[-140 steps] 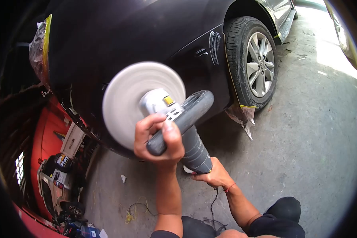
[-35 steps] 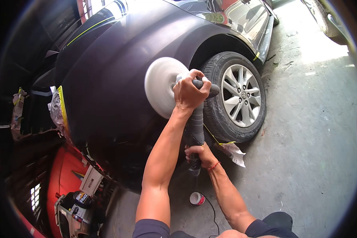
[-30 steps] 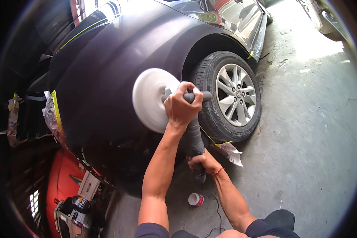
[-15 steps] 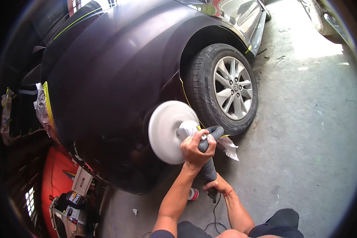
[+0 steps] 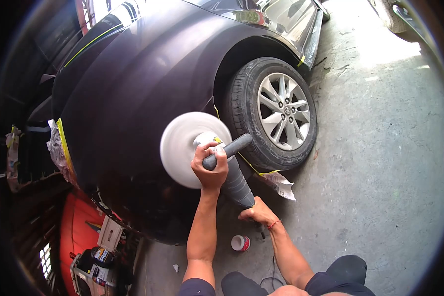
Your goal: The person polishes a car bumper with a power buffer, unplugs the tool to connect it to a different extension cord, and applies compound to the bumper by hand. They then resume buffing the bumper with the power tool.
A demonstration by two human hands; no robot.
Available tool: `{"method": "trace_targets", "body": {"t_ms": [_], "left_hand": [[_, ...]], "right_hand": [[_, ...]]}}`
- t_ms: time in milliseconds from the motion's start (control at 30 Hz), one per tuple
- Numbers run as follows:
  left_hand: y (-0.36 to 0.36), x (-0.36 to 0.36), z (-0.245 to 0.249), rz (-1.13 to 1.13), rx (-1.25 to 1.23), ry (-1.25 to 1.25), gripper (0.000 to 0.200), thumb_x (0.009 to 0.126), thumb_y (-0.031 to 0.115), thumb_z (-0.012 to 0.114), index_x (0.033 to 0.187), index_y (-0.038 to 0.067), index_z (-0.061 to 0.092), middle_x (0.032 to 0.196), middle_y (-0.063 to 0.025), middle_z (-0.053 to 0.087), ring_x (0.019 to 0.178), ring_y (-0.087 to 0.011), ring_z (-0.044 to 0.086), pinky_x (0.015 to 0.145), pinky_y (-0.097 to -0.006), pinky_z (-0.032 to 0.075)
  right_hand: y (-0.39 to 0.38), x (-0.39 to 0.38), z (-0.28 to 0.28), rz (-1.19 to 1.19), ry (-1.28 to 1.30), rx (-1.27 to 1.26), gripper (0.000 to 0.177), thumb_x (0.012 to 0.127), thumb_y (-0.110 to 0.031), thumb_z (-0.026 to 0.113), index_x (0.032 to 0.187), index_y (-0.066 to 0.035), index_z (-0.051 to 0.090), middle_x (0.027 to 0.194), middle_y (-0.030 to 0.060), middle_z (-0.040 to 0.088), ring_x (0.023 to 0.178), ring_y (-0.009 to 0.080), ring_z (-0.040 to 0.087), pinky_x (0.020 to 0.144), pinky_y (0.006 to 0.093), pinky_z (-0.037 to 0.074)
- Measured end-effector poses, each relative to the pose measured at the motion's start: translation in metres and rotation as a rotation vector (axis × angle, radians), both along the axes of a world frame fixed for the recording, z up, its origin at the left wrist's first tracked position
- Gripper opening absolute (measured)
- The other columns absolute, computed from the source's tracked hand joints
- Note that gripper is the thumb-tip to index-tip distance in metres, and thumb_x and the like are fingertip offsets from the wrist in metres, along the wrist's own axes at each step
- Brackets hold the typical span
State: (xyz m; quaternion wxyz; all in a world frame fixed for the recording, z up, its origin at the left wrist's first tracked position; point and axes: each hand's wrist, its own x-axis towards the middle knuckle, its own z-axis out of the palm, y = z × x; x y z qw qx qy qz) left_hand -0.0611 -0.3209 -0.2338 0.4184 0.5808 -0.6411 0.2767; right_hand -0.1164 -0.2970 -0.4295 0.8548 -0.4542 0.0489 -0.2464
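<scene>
a small pot (image 5: 240, 242) stands on the floor (image 5: 380, 197). the right hand (image 5: 255, 214) is closed round the polisher (image 5: 237, 183) tail and the left hand (image 5: 210, 166) is wrapped round its side handle (image 5: 234, 144), a two-point grip that likely steadies the white pad (image 5: 180, 153) against the dark car panel (image 5: 143, 93) beside the wheel (image 5: 281, 111).

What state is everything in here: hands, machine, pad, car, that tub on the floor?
Left hand, closed on the side handle of the polisher.
Right hand, closed on its rear grip.
Pad, white, flat against the fender.
Fender, dark, dull, edges taped yellow.
Wheel, fitted, on the floor.
Tub, upright, lid unclear.
</scene>
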Motion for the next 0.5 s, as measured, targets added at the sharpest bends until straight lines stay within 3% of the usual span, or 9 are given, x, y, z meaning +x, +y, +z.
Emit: {"method": "trace_targets", "body": {"t_ms": [167, 267, 400, 500], "left_hand": [[0.033, -0.011, -0.029, 0.135, -0.073, -0.061, 0.013, 0.079, 0.007, 0.062, 0.091, 0.003, 0.066, 0.058, -0.0054, 0.058, 0.048, -0.0127, 0.056, 0.052, -0.0283, 0.045], [0.057, -0.013, -0.037, 0.208, -0.140, -0.142, 0.013, 0.078, 0.007, 0.063, 0.090, 0.002, 0.065, 0.059, -0.0045, 0.058, 0.048, -0.0117, 0.055, 0.052, -0.0283, 0.045], [0.051, -0.007, -0.017, 0.139, -0.113, -0.134, 0.013, 0.081, 0.006, 0.059, 0.092, 0.000, 0.064, 0.060, -0.0028, 0.057, 0.055, -0.0087, 0.053, 0.057, -0.0259, 0.042], [0.017, -0.004, 0.009, 0.060, -0.091, -0.155, 0.012, 0.080, 0.006, 0.060, 0.091, 0.002, 0.064, 0.058, -0.0032, 0.056, 0.051, -0.0107, 0.053, 0.057, -0.0276, 0.044]], "right_hand": [[0.004, -0.010, -0.034, 0.138, 0.068, -0.140, 0.023, 0.060, -0.011, 0.079, 0.074, 0.000, 0.064, 0.070, 0.0042, 0.064, 0.065, 0.0127, 0.058, 0.061, 0.0297, 0.046], [0.007, -0.007, -0.046, 0.223, 0.019, -0.189, 0.026, 0.059, -0.012, 0.080, 0.077, 0.000, 0.065, 0.071, 0.0039, 0.064, 0.066, 0.0127, 0.058, 0.062, 0.0301, 0.046], [0.009, -0.002, -0.021, 0.161, 0.045, -0.162, 0.027, 0.059, -0.013, 0.080, 0.077, 0.000, 0.065, 0.070, 0.0039, 0.064, 0.065, 0.0127, 0.057, 0.060, 0.0301, 0.045], [0.002, -0.003, 0.014, 0.107, 0.024, -0.090, 0.023, 0.062, -0.016, 0.078, 0.071, 0.000, 0.064, 0.064, 0.0049, 0.062, 0.058, 0.0143, 0.057, 0.054, 0.0298, 0.043]]}}
